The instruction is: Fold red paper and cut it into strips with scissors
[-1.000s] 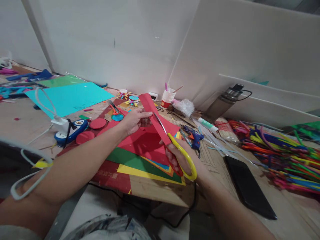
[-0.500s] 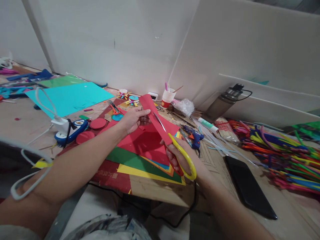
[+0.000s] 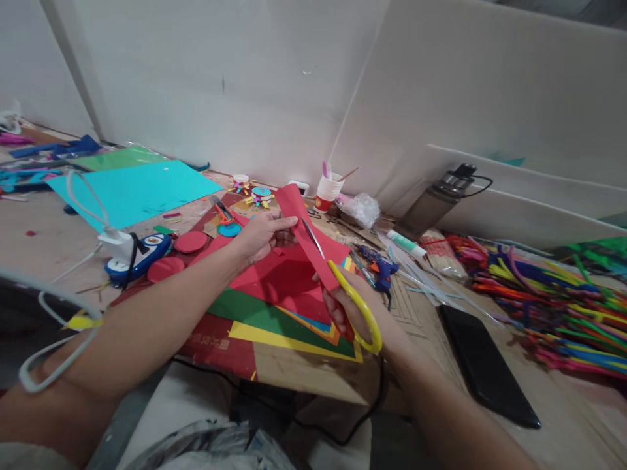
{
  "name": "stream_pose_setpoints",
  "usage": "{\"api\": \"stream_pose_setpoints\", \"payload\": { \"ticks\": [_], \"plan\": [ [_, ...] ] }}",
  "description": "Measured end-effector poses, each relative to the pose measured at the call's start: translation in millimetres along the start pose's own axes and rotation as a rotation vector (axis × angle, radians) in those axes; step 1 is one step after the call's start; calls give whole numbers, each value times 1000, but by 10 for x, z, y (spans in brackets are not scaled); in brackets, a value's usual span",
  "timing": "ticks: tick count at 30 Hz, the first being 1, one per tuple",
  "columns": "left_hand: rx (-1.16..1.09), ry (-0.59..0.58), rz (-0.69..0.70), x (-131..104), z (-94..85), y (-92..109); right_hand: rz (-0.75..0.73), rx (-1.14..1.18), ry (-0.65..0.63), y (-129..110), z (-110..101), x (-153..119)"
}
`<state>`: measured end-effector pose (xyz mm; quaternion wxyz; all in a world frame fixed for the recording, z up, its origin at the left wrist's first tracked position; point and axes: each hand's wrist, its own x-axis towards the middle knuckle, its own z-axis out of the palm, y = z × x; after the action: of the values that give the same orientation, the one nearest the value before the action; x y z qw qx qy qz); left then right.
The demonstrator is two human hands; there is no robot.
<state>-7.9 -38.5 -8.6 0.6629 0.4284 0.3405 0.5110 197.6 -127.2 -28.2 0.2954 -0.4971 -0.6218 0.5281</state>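
clearly, the left hand (image 3: pixel 264 236) pinches the red paper strip (image 3: pixel 292 203), maybe for steadiness, while the right hand (image 3: pixel 360 318) grips scissors (image 3: pixel 343 278) against it.

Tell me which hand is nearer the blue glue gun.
Right: the right hand, gripping scissors, is just left of the glue gun; the left hand, holding red paper, lies farther left.

Paper cups (image 3: pixel 328 190) are placed left of the dark bottle (image 3: pixel 428 203); a flat black device (image 3: pixel 486 364) is laid in front of it.
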Motion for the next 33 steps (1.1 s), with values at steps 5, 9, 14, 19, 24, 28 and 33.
{"api": "stream_pose_setpoints", "payload": {
  "ticks": [5,9,14,19,24,28,33],
  "plan": [
    [5,0,-5,-1,-1,7,5,10,-9,-22,3,-23],
    [7,4,-7,-3,4,4,18,22,5,-68,20,-46],
    [11,15,-8,-13,11,14,39,32,30,-105,45,-69],
    [13,13,-16,-21,22,27,20,-1,41,-142,59,-92],
    [16,13,-7,-20,15,23,28,11,63,-162,76,-96],
    [3,36,43,6,-30,28,39,18,47,-139,56,-81],
    [7,37,59,28,-60,35,20,-39,25,-96,19,-60]
  ]
}}
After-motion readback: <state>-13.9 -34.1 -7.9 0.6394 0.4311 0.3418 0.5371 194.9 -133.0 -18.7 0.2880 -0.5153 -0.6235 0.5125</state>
